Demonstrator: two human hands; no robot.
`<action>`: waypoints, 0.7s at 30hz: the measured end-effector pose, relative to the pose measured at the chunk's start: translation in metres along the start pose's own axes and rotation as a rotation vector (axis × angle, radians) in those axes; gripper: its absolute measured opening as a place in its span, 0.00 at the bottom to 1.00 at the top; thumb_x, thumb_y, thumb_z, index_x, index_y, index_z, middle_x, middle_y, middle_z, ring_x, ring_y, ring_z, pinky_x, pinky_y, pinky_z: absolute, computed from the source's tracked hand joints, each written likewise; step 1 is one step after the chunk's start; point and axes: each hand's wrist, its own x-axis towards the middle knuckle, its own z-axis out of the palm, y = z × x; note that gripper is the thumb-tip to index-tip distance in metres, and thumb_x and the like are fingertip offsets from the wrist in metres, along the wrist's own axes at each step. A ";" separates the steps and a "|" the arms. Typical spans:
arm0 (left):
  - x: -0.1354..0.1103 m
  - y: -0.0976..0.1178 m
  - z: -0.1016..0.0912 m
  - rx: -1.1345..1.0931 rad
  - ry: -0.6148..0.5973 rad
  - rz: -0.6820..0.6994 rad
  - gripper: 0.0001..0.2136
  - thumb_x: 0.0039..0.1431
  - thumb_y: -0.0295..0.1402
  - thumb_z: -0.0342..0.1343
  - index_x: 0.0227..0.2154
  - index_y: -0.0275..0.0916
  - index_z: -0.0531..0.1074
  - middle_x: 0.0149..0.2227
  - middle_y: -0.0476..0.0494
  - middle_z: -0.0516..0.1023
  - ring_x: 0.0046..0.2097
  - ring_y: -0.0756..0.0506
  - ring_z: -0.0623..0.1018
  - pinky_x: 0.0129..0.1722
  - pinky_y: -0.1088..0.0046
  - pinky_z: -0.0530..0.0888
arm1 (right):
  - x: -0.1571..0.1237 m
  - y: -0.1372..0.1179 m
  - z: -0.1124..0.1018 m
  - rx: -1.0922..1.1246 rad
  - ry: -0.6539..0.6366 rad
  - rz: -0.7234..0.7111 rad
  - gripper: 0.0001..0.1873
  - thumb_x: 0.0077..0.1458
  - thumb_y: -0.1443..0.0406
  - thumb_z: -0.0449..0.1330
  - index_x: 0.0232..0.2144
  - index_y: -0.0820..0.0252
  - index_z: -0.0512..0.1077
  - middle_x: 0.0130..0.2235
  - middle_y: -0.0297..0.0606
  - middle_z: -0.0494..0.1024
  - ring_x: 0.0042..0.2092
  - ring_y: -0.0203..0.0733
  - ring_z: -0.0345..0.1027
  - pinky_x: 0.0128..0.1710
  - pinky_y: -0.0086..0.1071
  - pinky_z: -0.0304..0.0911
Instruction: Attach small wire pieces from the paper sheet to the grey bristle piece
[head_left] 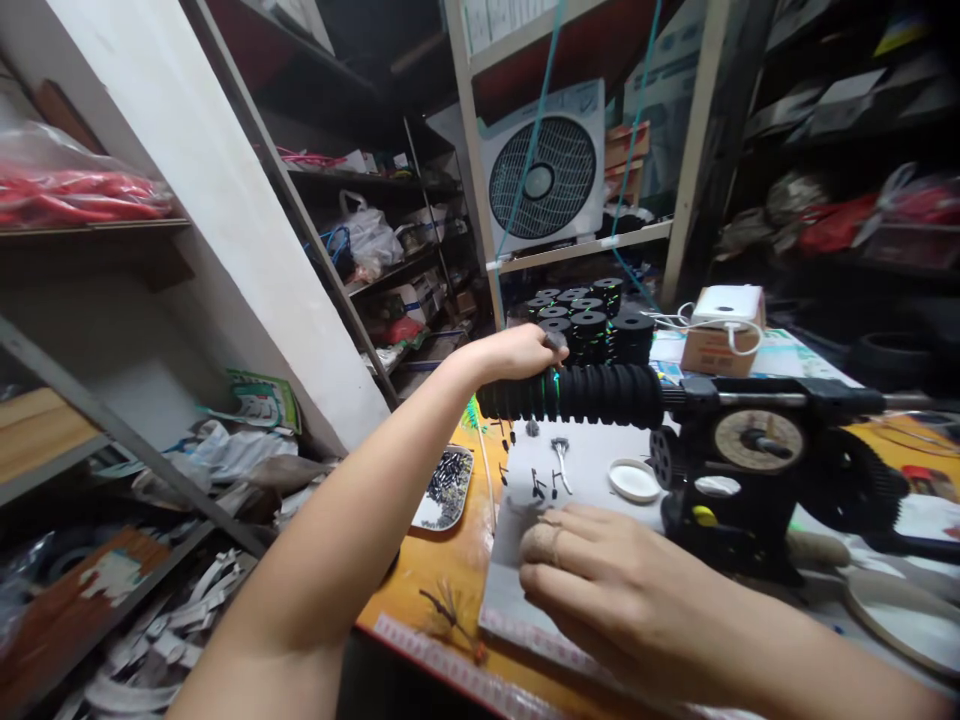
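Note:
My left hand (pixel 521 352) reaches across to the far left end of a black ribbed roll (pixel 607 393) on the shaft of a black winding machine (pixel 742 490). Its fingers are closed around a small dark grey piece (pixel 555 342) whose kind I cannot make out. Bright green-blue thread shows on the roll just below it. Low over a white board (pixel 517 590) is my right hand (pixel 600 575), its fingers curled and pressed together; their tips are hidden. Small black pieces (pixel 538 485) and a bundle of pale strands (pixel 561 462) lie beyond it.
A white tray (pixel 444 490) of small black and grey parts stands left of the board. A round white lid (pixel 634 480) lies near the machine. Several black spools (pixel 589 322) stand behind the roll. A box fan (pixel 541 175) sits on the shelf behind.

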 end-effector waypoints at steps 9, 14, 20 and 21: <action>-0.014 0.005 0.011 0.116 0.108 0.050 0.10 0.68 0.31 0.53 0.31 0.34 0.75 0.33 0.44 0.79 0.36 0.44 0.79 0.40 0.62 0.77 | -0.002 0.001 -0.003 -0.017 -0.014 0.011 0.12 0.62 0.76 0.49 0.34 0.61 0.70 0.35 0.40 0.75 0.33 0.42 0.62 0.34 0.35 0.59; -0.046 0.013 0.038 0.150 0.449 0.158 0.11 0.66 0.25 0.47 0.30 0.36 0.72 0.36 0.33 0.79 0.47 0.35 0.75 0.51 0.53 0.71 | 0.000 0.001 0.000 -0.014 -0.023 0.012 0.13 0.62 0.76 0.48 0.34 0.60 0.71 0.34 0.40 0.76 0.33 0.42 0.64 0.34 0.35 0.60; -0.100 -0.031 0.044 0.045 0.691 0.106 0.14 0.69 0.22 0.41 0.42 0.37 0.73 0.53 0.33 0.73 0.58 0.41 0.70 0.60 0.58 0.66 | 0.003 -0.004 0.007 -0.001 0.031 0.032 0.16 0.61 0.77 0.47 0.29 0.61 0.71 0.30 0.39 0.76 0.28 0.39 0.64 0.29 0.33 0.58; -0.112 -0.044 0.045 0.021 0.677 0.046 0.14 0.69 0.23 0.41 0.41 0.36 0.73 0.51 0.33 0.74 0.54 0.41 0.73 0.57 0.58 0.69 | 0.002 -0.005 0.008 0.020 0.040 0.059 0.16 0.61 0.77 0.47 0.30 0.61 0.71 0.30 0.39 0.76 0.29 0.39 0.65 0.28 0.32 0.59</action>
